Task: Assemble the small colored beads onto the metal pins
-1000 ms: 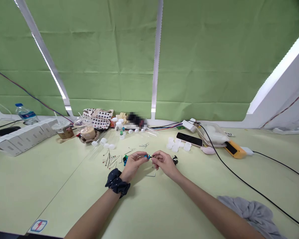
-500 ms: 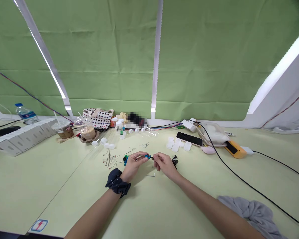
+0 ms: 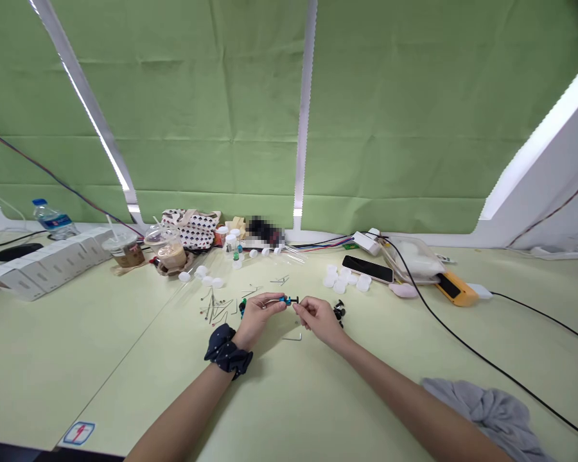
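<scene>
My left hand (image 3: 260, 314) pinches a small blue part (image 3: 284, 299) between thumb and fingers. A black T-shaped screw (image 3: 295, 300) sticks out of it to the right. Close under the screw's wide end is my right hand (image 3: 320, 317), thumb and forefinger pressed together; whether they touch the screw or hold something tiny is unclear. Blue and green parts (image 3: 242, 308) lie partly hidden behind my left hand. Several black screw-like parts (image 3: 340, 310) rest beside my right hand. An L-shaped hex key (image 3: 292, 338) lies below both hands.
Several thin metal pieces (image 3: 214, 308) are scattered to the left. White caps (image 3: 340, 280) sit near a phone (image 3: 367, 269). Cups (image 3: 171, 255) and white boxes (image 3: 48, 260) stand at the left. A black cable (image 3: 457, 343) crosses the right side, near a grey cloth (image 3: 484, 407).
My right fingertips have shifted slightly down off the black screw, so its T-shaped end now shows. My left hand stays nearly in place with the blue part.
</scene>
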